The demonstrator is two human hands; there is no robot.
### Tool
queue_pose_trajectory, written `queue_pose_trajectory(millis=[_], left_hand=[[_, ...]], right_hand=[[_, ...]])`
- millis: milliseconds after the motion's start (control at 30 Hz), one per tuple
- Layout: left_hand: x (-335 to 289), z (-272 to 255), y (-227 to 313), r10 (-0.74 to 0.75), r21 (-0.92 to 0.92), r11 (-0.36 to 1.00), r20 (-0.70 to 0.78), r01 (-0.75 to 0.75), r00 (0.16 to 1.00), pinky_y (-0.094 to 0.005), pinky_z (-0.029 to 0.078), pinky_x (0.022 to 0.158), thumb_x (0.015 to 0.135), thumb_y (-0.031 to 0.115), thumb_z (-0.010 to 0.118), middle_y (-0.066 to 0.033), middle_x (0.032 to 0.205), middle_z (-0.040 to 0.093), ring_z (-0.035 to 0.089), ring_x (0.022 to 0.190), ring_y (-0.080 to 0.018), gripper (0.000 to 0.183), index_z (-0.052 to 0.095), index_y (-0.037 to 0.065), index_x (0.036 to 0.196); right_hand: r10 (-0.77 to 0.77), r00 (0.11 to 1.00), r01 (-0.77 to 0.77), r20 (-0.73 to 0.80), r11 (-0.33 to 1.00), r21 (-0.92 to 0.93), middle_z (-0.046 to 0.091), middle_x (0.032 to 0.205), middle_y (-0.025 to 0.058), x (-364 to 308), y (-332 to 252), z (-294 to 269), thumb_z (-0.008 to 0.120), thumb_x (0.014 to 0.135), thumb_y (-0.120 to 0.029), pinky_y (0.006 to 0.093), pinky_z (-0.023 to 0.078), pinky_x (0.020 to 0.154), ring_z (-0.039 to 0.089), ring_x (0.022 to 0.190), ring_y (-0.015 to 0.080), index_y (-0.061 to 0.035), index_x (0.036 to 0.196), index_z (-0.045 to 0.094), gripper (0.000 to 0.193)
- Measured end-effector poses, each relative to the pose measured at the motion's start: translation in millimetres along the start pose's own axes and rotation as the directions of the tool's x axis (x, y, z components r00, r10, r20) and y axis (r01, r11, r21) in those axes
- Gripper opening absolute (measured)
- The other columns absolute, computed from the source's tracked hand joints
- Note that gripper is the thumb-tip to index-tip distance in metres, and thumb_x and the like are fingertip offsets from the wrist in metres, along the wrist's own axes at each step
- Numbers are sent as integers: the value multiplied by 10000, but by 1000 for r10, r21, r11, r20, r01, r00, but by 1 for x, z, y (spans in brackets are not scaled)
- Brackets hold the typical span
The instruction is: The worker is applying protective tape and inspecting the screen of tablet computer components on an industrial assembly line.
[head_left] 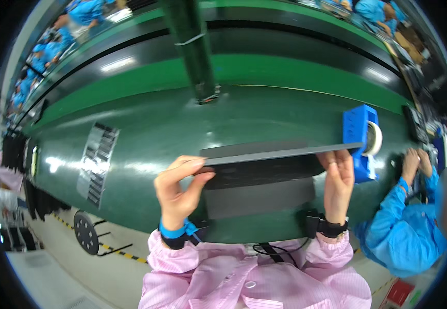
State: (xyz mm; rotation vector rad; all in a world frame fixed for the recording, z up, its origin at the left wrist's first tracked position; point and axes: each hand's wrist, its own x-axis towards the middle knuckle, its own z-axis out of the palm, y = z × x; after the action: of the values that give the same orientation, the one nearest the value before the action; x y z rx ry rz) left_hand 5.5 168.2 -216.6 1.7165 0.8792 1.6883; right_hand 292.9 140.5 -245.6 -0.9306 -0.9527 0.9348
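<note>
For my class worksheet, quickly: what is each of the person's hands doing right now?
Left hand: closed, holding the left end of the dark flat panel.
Right hand: closed, holding that panel near its right end.

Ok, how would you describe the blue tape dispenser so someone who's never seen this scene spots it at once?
Start at the long green workbench across the view. Towards its right, beside the right hand holding one end of a thin dark panel, is the tape dispenser. Its bright blue body and pale tape roll set it apart from the dark panel.
</note>
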Motion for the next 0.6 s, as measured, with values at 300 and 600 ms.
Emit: queue_pose_trajectory(millis=[300,600], left_hand=[[-7,-10,-7,143,26,989,104,-146,984,-230,448,636,758,-87,609,-168,890,556,542,736,-165,412,419,88,1080],[-11,-9,-9,155,74,984,86,-161,984,-217,420,585,782,-69,590,-162,904,560,498,676,-122,402,412,108,1095]], right_hand=[[-156,954,-52,-256,756,-653,585,988,69,-18,-80,-46,505,876,-106,257,396,824,537,927,139,6,1019,551,187],[-260,953,-119,-154,147,-982,610,911,138,8,-60,-128,607,804,-192,318,432,778,573,883,274,2,853,629,201]])
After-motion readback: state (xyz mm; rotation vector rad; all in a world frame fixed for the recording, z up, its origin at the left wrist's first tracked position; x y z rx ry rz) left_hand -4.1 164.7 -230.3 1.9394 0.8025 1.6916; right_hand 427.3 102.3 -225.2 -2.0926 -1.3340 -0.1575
